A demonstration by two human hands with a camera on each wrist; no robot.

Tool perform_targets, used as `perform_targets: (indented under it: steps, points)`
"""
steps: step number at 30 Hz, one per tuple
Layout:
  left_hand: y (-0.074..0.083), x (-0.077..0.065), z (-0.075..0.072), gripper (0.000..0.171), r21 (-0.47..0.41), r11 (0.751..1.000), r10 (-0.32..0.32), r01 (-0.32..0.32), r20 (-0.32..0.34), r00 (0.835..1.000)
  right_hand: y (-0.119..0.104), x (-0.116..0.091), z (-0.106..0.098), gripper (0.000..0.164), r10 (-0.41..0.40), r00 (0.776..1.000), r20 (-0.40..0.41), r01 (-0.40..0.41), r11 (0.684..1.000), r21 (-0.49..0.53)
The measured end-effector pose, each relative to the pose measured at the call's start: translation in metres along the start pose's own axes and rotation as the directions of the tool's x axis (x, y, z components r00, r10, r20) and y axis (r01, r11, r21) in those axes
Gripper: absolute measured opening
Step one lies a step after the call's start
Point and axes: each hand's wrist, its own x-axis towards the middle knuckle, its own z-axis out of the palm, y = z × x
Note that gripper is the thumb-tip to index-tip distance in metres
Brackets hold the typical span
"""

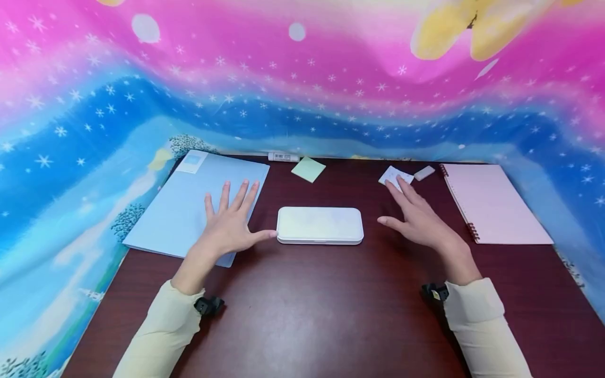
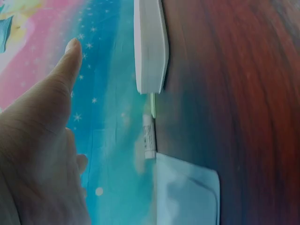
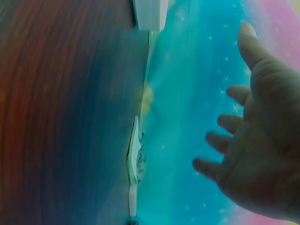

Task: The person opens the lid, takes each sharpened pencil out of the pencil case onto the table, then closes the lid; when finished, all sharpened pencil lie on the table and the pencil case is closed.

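In the head view a white lidded case (image 1: 320, 226), closed, lies on the dark wooden table between the two hands. My left hand (image 1: 229, 226) hovers with fingers spread, partly over a blue folder (image 1: 175, 210); its thumb tip appears close to the case's left end, and I cannot tell whether they touch. My right hand (image 1: 420, 220) hangs over the table right of the case, fingers extended and holding nothing. Its fingertips overlap a small white notepad (image 1: 393, 175) in the head view. The right wrist view shows the palm above the table.
At the back lie a white glue-stick-like tube (image 1: 283, 157), a green sticky-note pad (image 1: 309, 169) and a white eraser (image 1: 424, 173). A pink spiral notebook (image 1: 498, 205) is at the right. Patterned cloth (image 1: 283, 115) hangs behind and beside the table (image 1: 312, 310).
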Motion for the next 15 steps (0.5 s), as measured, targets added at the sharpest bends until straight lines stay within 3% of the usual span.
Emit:
perform_targets:
  steps: [5, 11, 15]
  points:
    - [0.007, 0.005, 0.006, 0.129, -0.038, 0.998, 0.042, -0.042, 0.016, 0.999, -0.014, 0.010, 0.006, 0.097, -0.082, 0.996, 0.034, 0.081, 0.996, 0.045]
    - [0.015, 0.013, 0.014, 0.132, -0.087, 0.993, 0.090, -0.084, 0.066, 0.994, -0.033, 0.024, 0.017, 0.095, -0.164, 0.981, 0.102, 0.166, 0.986, -0.006]
    - [0.022, 0.018, 0.017, 0.126, -0.166, 0.982, 0.109, -0.089, 0.114, 0.987, -0.044, 0.033, 0.025, 0.091, -0.194, 0.968, 0.160, 0.205, 0.977, -0.056]
